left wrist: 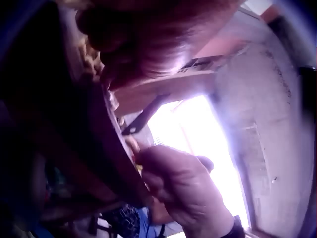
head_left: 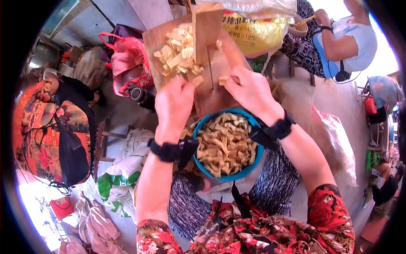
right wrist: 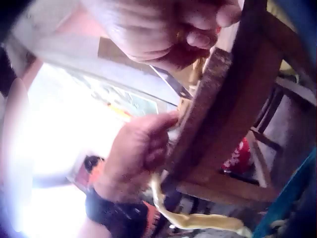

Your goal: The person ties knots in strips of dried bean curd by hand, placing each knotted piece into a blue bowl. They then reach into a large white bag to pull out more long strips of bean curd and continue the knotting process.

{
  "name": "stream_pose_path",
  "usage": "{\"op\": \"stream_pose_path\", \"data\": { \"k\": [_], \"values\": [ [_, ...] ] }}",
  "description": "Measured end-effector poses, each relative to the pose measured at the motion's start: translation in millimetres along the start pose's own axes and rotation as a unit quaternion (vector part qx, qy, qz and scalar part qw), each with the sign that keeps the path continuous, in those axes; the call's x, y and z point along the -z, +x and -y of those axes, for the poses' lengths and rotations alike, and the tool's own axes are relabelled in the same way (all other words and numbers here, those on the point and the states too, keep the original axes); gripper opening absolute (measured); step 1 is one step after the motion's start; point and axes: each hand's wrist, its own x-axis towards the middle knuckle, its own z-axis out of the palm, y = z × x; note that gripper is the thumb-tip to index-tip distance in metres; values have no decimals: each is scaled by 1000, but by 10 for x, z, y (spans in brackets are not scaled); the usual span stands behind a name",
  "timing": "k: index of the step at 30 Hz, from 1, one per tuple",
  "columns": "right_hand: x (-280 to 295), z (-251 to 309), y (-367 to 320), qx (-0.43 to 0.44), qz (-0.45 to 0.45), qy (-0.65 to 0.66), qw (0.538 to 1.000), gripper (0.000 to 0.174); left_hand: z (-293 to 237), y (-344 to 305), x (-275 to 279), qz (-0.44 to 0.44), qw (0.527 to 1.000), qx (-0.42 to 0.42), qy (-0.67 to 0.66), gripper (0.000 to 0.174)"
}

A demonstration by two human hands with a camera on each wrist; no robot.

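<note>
In the head view, my left hand (head_left: 173, 103) pinches a short pale-yellow piece (head_left: 197, 81) between thumb and forefinger. Opposite it, my right hand (head_left: 253, 91) pinches another stubby piece (head_left: 223, 79). Between the two hands a thin metal blade (head_left: 210, 70) runs from an upright wooden block (head_left: 205, 36) down over a wooden board (head_left: 169, 31). The right wrist view has a long pale strip (right wrist: 198, 220) trailing below my left hand. A pile of cut pale pieces (head_left: 182, 48) lies on the board, left of the block.
A blue basin (head_left: 259, 158) full of yellowish pieces stands between the knees. A red bag (head_left: 127, 59) and a black bottle (head_left: 143, 98) are left of the board; a yellow sack (head_left: 262, 36) lies behind it. Another person (head_left: 347, 46) sits at upper right. A floral-covered backpack (head_left: 55, 127) appears at left.
</note>
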Motion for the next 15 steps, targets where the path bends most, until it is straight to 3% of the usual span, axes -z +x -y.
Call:
{"op": "stream_pose_path", "data": {
  "k": [3,5,6,7,10,11,14,15],
  "values": [
    [185,84,-105,-15,37,54,998,31,-106,-173,199,81,964,89,-237,24],
    [283,252,-260,22,50,122,991,34,-429,-301,451,174,896,196,-360,19],
    [411,449,-323,-115,157,318,928,32,-514,-385,506,212,880,209,-370,18],
    [368,522,-438,-139,107,455,873,21,-578,-473,564,251,862,221,-381,20],
    [521,530,-630,-182,24,528,829,19,-706,-779,891,295,827,159,-452,44],
    [613,534,-664,-208,11,588,782,20,-608,-895,977,307,818,145,-465,37],
    [764,628,-808,-192,-21,580,791,21,-452,-1079,987,357,827,163,-402,24],
    [760,796,-894,-174,-45,584,791,17,-574,-1080,1000,346,827,196,-396,32]
  ]
}}
